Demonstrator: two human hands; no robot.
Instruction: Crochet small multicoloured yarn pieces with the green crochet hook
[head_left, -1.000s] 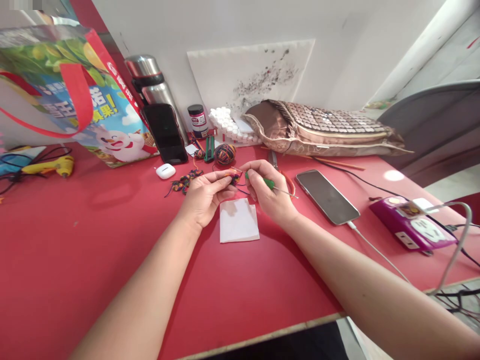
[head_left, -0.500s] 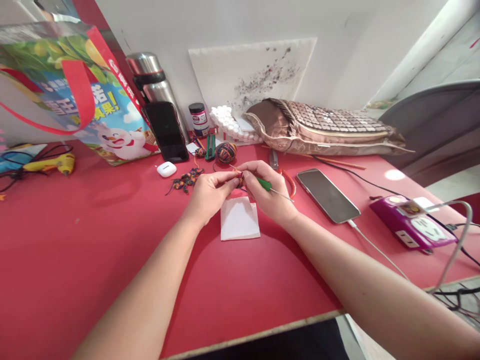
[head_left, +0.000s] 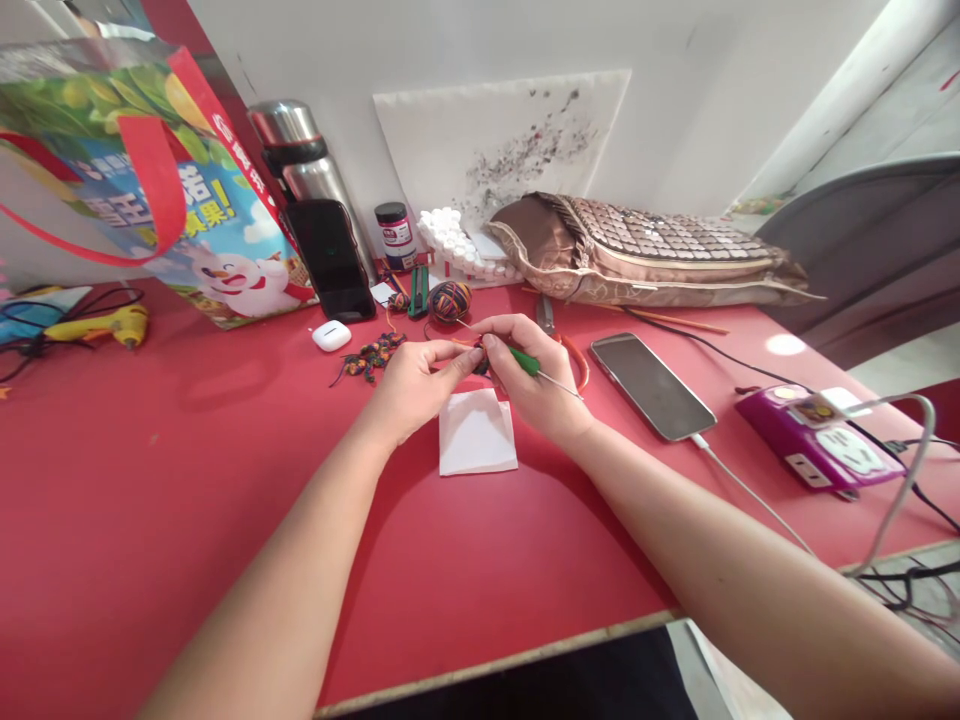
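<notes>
l hand (head_left: 420, 385): closed in a pinch, thumb + fingers on the small multicolour yarn piece (head_left: 480, 367). from my remote view the fingertips hide most of it.
r hand (head_left: 536, 388): closed around the green handle (head_left: 524, 361), thin metal shaft (head_left: 561, 386) poking out past the palm; fingertips right beside the l ones.
yarn piece pos: between the two hands, just above the far edge of the white paper square (head_left: 478, 440). i can't tell if it touches the table (head_left: 225, 520).
step: i'd judge close fingertip work on the yarn, approx mid-stitch; can't see the loops or the tool's working end.
next move needs: imo a steady l pinch, some slack in the strand and a small r wrist turn, w/o dragging the loops.
yarn ball (head_left: 450, 301): just beyond the fingers, next to the green cutter (head_left: 418, 292).
worked yarn (head_left: 373, 358): loose heap, l of the l hand.
pliers (head_left: 577, 362): orange handles partly behind the r hand.
bag (head_left: 240, 290): big chinese chars, partly behind the red strap (head_left: 161, 190); i read 真果 + "!" near the middle, prob 雪王 above. more chars on the red trim, too skewed for me. white cartoon figure below.
jar (head_left: 394, 238): dark lid, red/white label, print too small to read.
flask (head_left: 289, 125), purple power strip (head_left: 814, 440): no brand i can make out.
phones: black one (head_left: 330, 260) upright against the flask, grey one (head_left: 652, 385) flat w/ white cable (head_left: 750, 500); screens dark, no legible txt.
</notes>
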